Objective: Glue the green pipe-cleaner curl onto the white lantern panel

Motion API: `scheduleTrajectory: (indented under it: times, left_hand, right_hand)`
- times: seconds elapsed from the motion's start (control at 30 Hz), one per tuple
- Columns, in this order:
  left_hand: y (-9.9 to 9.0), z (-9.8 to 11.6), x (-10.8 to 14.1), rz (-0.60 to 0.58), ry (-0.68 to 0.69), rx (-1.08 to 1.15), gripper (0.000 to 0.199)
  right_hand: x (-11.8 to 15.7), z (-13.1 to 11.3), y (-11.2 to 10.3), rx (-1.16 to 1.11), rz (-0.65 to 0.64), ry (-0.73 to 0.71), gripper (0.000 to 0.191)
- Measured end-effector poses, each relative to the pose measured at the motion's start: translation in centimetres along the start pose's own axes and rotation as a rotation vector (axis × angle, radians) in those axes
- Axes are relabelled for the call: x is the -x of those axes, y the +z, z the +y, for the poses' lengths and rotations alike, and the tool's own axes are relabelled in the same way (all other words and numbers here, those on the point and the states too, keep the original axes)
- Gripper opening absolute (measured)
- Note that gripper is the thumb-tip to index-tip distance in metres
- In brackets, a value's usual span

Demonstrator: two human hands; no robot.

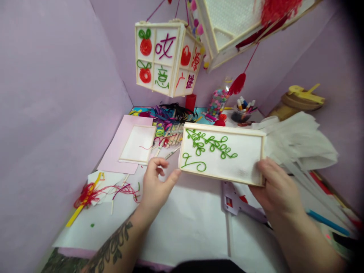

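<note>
A white framed panel (244,148) is held up over the table, tilted a little. It has pale wooden edge strips and a green leafy vine design (210,142) made of thin looped cord or wire. My right hand (277,185) grips its right end near the lower corner. By the lower left corner is my left hand (159,178), fingers curled and apart from the thumb, with nothing in it. Its thumb tip lies close to that corner; I cannot tell if they touch. A lilac glue gun (237,203) lies on the table below the panel.
A decorated lantern (163,57) and a larger frame with a red tassel (237,84) hang above. At left lie a smaller framed panel (138,144) and tangled red cord (88,195). A marker cup (241,112) and white sheets (304,140) are at right.
</note>
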State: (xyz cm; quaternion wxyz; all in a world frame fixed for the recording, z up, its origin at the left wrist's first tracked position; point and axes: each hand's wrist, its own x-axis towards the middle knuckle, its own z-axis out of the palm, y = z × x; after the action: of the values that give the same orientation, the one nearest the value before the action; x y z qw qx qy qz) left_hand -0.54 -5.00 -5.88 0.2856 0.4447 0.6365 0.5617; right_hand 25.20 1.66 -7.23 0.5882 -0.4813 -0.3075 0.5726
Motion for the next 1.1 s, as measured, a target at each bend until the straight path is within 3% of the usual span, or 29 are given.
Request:
scheduleTrajectory:
  times: [0.13,0.2,0.63,0.93,1.1]
  left_hand:
    - [0.2,-0.2,-0.3,-0.193,0.035,-0.047,0.025]
    - [0.3,-0.1,-0.3,-0.225,0.038,-0.092,0.022]
    - [0.9,0.0,-0.3,-0.153,0.042,-0.179,0.017]
    - [0.3,-0.2,-0.6,-0.202,0.057,-0.110,0.026]
    - [0.1,-0.5,-0.3,-0.030,-0.007,0.074,0.025]
  right_hand:
    - [1.2,-0.3,0.3,0.006,-0.013,-0.046,0.030]
    - [1.5,-0.4,0.4,0.005,-0.028,-0.065,0.033]
    - [1.9,-0.1,0.3,0.019,-0.057,-0.057,0.036]
    - [1.6,-0.2,0.5,0.007,-0.017,-0.052,0.029]
    - [1.4,-0.5,0.6,0.020,-0.033,-0.035,0.030]
